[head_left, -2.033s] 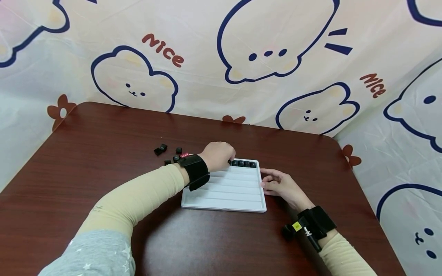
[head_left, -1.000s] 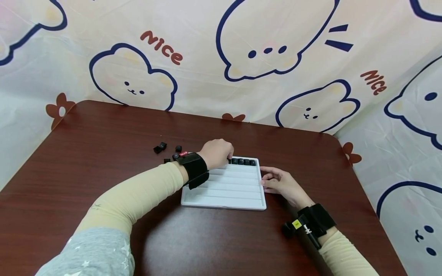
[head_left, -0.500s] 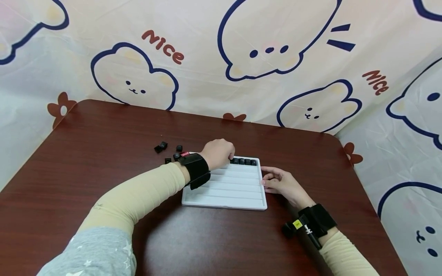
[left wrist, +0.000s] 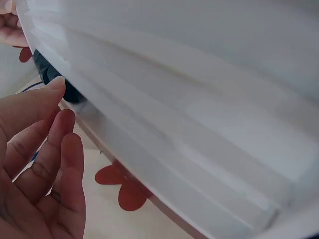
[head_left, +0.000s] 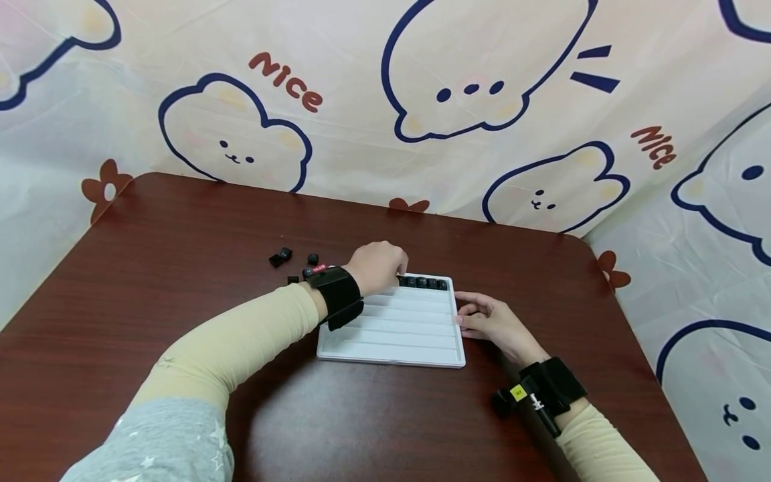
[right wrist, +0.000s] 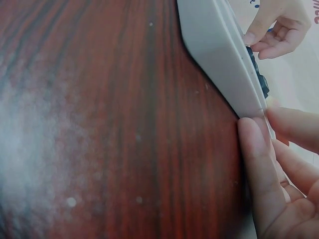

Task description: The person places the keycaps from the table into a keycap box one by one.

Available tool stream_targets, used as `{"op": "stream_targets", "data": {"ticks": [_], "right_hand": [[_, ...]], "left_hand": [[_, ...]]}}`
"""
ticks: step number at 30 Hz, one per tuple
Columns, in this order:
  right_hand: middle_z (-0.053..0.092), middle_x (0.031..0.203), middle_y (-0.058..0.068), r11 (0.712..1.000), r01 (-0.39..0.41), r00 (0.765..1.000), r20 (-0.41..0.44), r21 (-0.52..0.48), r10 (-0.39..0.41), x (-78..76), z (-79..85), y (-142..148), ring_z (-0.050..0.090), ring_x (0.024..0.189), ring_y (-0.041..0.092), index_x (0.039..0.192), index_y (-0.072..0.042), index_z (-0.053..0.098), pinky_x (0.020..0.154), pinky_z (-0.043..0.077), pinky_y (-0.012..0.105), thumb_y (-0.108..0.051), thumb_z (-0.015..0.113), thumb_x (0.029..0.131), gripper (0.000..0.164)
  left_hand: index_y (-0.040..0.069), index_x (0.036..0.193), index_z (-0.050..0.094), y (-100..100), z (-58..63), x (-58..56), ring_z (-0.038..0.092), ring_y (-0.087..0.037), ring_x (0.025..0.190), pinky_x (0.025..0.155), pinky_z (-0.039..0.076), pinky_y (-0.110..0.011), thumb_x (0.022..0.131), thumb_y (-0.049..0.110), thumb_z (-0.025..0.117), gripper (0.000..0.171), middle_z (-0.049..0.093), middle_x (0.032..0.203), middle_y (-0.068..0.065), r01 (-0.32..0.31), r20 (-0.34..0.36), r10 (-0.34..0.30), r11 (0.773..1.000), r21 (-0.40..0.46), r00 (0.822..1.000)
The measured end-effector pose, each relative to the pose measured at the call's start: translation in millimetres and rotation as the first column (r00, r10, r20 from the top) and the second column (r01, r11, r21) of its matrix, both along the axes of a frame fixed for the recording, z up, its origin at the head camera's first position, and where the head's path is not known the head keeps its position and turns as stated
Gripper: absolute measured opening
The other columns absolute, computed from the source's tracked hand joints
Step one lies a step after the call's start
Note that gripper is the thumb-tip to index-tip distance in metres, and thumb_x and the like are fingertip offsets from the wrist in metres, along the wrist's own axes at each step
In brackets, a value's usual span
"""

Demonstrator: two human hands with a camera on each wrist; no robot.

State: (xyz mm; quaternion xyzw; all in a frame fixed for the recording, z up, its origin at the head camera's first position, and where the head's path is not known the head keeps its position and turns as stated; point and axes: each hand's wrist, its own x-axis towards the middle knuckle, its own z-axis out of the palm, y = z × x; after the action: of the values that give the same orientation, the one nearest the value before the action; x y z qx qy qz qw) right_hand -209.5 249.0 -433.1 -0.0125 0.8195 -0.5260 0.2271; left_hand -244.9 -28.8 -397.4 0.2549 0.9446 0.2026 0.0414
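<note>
A white ridged tray (head_left: 391, 341) lies on the table, with a row of small black keycaps (head_left: 427, 283) along its far edge. My left hand (head_left: 378, 268) reaches over the tray's far side, at the left end of that row. Seen from the left wrist, its thumb and forefinger pinch at a black keycap (left wrist: 73, 93), largely hidden by the thumb. My right hand (head_left: 495, 328) rests against the tray's right side. In the right wrist view, the thumb and fingertips touch the tray's side wall (right wrist: 214, 55).
Several loose black keycaps (head_left: 280, 257) lie on the brown table (head_left: 181, 268), left of the tray beyond the left forearm. A printed cloth (head_left: 349, 147) hangs behind the table's far edge and along the right side.
The left hand shifts very slightly along the row, staying at its left end. The right hand keeps its place at the tray's side. The loose keycaps have not moved.
</note>
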Motion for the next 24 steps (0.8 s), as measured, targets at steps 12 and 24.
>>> {"op": "stream_targets", "data": {"ticks": [12,24], "right_hand": [[0.06,0.109,0.013,1.0,-0.002,1.0,0.0,-0.002,0.002,0.0,-0.8,1.2,0.064,0.087,0.011,0.152,0.002,0.043,0.077,0.058,0.027,-0.003,0.069,0.098,0.061],[0.059,0.107,0.013,1.0,0.014,1.0,0.006,-0.001,-0.014,-0.8,-2.0,1.4,0.065,0.086,0.011,0.152,0.001,0.045,0.077,0.058,0.027,-0.002,0.069,0.097,0.06]], "left_hand": [[0.011,0.103,0.078,-8.5,7.8,3.1,0.061,-0.016,0.088,0.075,0.054,-0.031,0.094,0.015,0.077,0.011,0.073,0.102,-0.002,0.0,-0.018,0.0,1.0,-0.01,1.0],[0.007,0.118,0.077,-64.6,19.4,9.9,0.064,-0.02,0.105,0.095,0.053,-0.036,0.1,0.017,0.069,0.023,0.071,0.113,-0.006,0.097,-0.006,-0.097,0.993,0.074,0.995]]}}
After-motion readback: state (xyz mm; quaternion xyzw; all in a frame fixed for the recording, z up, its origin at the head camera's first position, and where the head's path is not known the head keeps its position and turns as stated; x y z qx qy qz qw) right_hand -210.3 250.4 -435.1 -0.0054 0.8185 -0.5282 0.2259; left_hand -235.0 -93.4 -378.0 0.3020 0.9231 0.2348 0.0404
